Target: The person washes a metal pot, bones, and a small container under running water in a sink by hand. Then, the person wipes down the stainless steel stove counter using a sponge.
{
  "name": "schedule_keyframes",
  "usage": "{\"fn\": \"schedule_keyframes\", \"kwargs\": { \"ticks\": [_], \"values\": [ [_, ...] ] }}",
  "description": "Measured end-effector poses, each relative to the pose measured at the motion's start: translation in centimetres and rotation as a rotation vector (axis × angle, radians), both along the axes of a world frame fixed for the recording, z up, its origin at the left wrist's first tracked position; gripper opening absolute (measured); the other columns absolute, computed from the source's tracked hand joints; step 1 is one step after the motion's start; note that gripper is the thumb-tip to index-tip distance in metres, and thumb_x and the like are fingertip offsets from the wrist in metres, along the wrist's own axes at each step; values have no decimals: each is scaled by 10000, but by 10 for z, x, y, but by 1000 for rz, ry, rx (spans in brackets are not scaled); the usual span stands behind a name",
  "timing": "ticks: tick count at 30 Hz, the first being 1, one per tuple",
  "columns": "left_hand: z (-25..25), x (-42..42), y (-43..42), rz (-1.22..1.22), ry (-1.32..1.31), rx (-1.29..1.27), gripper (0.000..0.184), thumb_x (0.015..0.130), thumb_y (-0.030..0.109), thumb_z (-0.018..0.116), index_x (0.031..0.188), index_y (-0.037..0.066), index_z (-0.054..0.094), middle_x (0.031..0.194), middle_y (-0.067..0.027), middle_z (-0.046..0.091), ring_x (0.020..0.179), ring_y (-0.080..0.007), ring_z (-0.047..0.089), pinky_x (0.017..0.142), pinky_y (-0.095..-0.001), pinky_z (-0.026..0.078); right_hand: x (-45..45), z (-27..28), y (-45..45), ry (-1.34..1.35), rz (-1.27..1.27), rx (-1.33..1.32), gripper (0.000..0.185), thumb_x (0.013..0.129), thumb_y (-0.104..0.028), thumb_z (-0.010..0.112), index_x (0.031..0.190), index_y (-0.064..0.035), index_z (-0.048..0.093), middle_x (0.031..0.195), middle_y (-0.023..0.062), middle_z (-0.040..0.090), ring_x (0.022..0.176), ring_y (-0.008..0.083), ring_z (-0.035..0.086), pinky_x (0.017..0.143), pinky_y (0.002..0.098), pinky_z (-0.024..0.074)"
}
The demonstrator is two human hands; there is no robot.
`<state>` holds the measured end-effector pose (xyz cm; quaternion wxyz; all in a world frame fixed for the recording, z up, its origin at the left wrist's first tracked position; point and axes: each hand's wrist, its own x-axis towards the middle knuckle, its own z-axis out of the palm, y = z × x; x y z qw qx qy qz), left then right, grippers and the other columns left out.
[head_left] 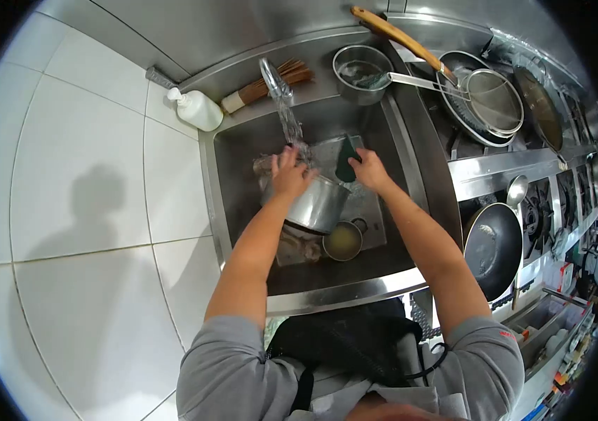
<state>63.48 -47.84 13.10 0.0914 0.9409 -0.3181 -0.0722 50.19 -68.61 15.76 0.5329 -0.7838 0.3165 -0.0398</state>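
A metal pot [318,205] lies tilted in the sink [237,242], below the stream of running water. My left hand [290,175] grips its upper edge, fingers spread over the rim near the water. In my right hand [369,170] is a dark green scouring pad [346,160], pinched between thumb and fingers just right of the pot. A small round pan [343,241] holding cloudy yellowish liquid sits on the sink bottom below the pot. The pot's inside is mostly hidden from me.
The tap [276,81] runs at the back of the sink. Along the back ledge are a white pump bottle [199,110], a bundled stick brush [260,90] and a metal container [362,95]. Strainers [493,102] and a black frying pan [495,249] rest on the stove to the right.
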Motion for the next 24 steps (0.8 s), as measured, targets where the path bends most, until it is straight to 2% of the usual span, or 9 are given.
{"fn": "schedule_keyframes", "kwargs": {
  "ticks": [1, 4, 7, 14, 15, 16, 18, 21, 24],
  "values": [
    [9, 3, 1, -373, -14, 156, 691, 862, 689, 434, 1211, 127, 632, 1411, -162, 456, 1354, -306, 368, 1108, -565, 209, 5, 36, -7, -95, 90, -88, 374, 869, -178, 612, 1184, 21, 579, 1100, 257, 628, 1063, 402, 592, 900, 392, 473],
    [42, 12, -9, -492, 245, 292, 696, 843, 705, 448, 987, 76, 709, 1070, -177, 660, 1101, -306, 585, 953, -469, 428, 34, 100, -30, -437, 100, -500, 311, 852, -107, 552, 1160, -78, 588, 988, 222, 655, 945, 421, 612, 800, 448, 511],
    [23, 23, -24, -496, 201, 327, 708, 841, 717, 436, 885, 73, 725, 920, -164, 688, 944, -330, 642, 858, -447, 483, 68, 158, -52, -347, 162, -768, 425, 832, -29, 509, 1244, -125, 550, 1095, 175, 638, 1018, 382, 600, 861, 423, 503],
    [8, 65, -39, -406, 425, 307, 751, 844, 723, 419, 1015, 49, 703, 1117, -189, 652, 1035, -351, 624, 891, -451, 478, 100, 163, -37, -349, 90, -1198, 461, 801, -88, 585, 1257, -44, 530, 1306, 190, 503, 1206, 373, 461, 1025, 411, 390],
    [23, 69, -34, -236, 438, 204, 758, 855, 717, 402, 994, 36, 703, 1099, -194, 656, 1023, -356, 628, 891, -458, 476, 105, 157, -27, -468, 125, -1259, 428, 791, -118, 620, 1208, -40, 563, 1160, 172, 603, 1070, 336, 574, 926, 390, 468],
    [27, 72, -26, -63, 445, 105, 766, 866, 711, 384, 973, 23, 704, 1080, -200, 661, 1010, -362, 631, 891, -464, 474, 111, 146, -15, -453, 130, -1243, 428, 791, -118, 620, 1208, -40, 563, 1160, 172, 603, 1070, 336, 574, 926, 390, 468],
    [14, 83, -8, 42, 458, -29, 752, 872, 695, 397, 941, 13, 704, 1030, -210, 667, 990, -373, 635, 877, -460, 475, 127, 130, 11, -234, 283, -356, 277, 757, -124, 630, 1012, -16, 632, 894, 148, 671, 860, 340, 638, 762, 409, 520],
    [14, 86, 15, 267, 488, -272, 712, 887, 650, 432, 888, -10, 701, 930, -238, 668, 936, -389, 642, 842, -441, 477, 155, 121, 37, -240, 427, -385, 176, 773, -140, 593, 852, 7, 648, 701, 116, 657, 659, 284, 655, 629, 381, 534],
    [8, 84, 39, 489, 563, -472, 676, 896, 604, 483, 856, -37, 694, 851, -251, 665, 867, -368, 652, 803, -408, 480, 175, 116, 50, -160, 609, 152, 182, 789, -145, 556, 785, 16, 640, 724, 108, 662, 623, 216, 651, 574, 336, 529]
  ]
}}
